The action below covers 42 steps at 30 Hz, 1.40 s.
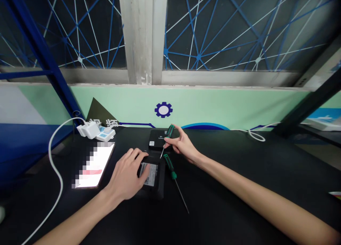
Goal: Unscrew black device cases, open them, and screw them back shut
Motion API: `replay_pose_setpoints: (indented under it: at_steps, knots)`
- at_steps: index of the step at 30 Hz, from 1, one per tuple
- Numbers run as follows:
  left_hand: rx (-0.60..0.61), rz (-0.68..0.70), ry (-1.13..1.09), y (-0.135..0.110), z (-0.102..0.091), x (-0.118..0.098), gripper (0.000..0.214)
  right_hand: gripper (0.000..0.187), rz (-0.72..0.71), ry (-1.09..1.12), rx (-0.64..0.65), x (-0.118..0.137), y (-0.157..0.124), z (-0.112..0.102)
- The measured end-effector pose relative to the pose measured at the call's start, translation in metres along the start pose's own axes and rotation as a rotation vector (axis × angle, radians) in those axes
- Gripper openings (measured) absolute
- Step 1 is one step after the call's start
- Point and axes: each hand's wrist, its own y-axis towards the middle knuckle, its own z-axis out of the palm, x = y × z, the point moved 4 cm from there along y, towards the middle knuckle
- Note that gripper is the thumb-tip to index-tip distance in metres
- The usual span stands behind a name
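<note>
My left hand [125, 177] lies over a flat black electronic device [151, 175] with a white label on its underside, fingers curled across its edge. My right hand [181, 143] pinches a green-and-black screwdriver [168, 136] upright between thumb and fingers. Its thin shaft points down just above the device. Behind that, a second black box [157, 138] with a small white label sits on the table. A second green-handled screwdriver [170, 168] lies on the table with its long shaft running toward me and to the right, close to my right forearm.
A lit smartphone [93, 165] with a blurred screen lies left of my left hand on the black table [226, 177]. Behind it are a white charger [89, 129] and a small white-and-blue meter [106, 134]. A white cable [54, 167] curves along the left.
</note>
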Motion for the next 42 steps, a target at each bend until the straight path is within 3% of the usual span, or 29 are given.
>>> replay_pose_setpoints:
  at_steps: [15,25,42]
  knots:
    - [0.000,0.057,-0.025,0.001,-0.003,0.000,0.025,0.102,0.106,0.102,0.118,-0.007,0.000,0.007]
    - [-0.005,0.041,0.010,0.002,-0.003,0.003,0.025,0.099,0.106,0.054,0.243,-0.008,-0.008,0.019]
    - [0.032,0.036,0.008,0.003,-0.003,0.004,0.026,0.105,-0.001,0.046,0.202,-0.006,-0.009,0.019]
